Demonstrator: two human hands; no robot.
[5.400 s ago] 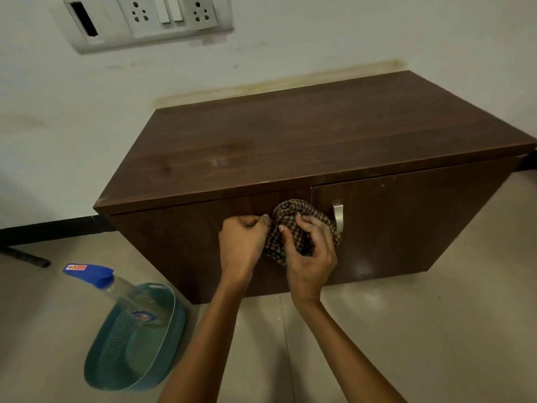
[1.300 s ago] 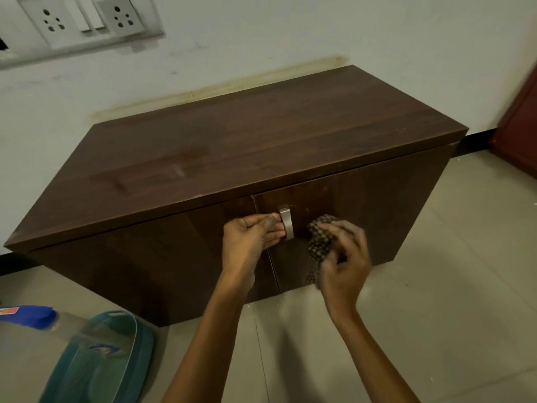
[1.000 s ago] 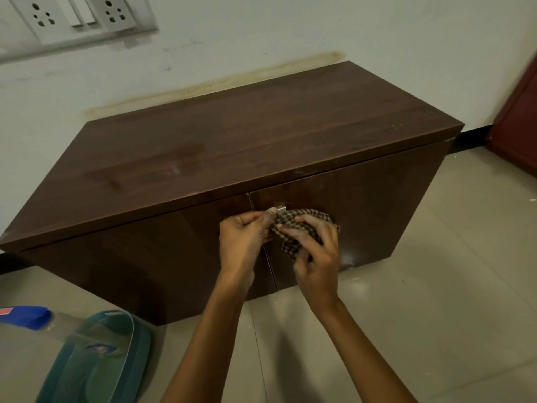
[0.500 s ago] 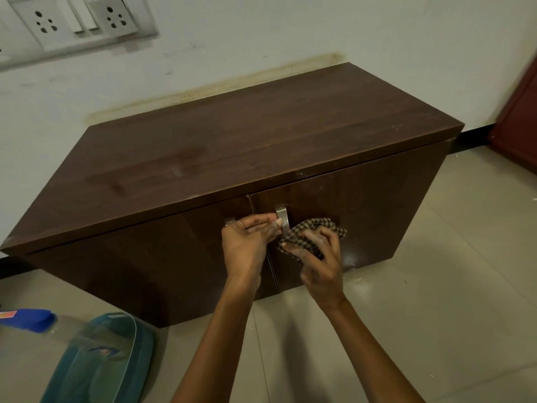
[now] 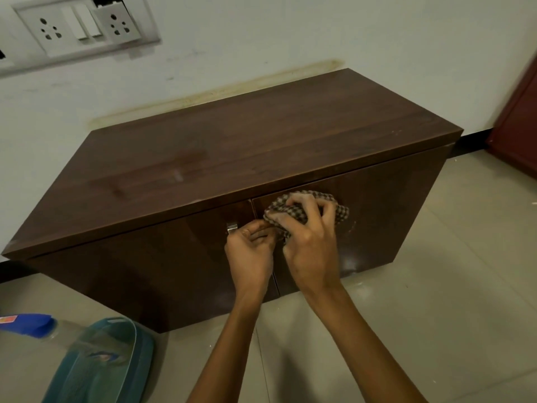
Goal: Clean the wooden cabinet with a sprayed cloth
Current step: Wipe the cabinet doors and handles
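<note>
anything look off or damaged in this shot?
Mostly minor. The wall above the wooden cabinet has a yellowish stain line along the back edge. The cabinet top shows a pale smudge. White specks dot the floor near the right door. The switch panel has an open slot at its top.

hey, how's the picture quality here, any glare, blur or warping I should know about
Head view: soft glare patches sit on the glossy dark brown wooden cabinet, on its top and its right door; the dark red door at the right edge is smeared; wide-angle bending splays the cabinet's sides; the checked brown cloth under the right hand stays sharp.
</note>
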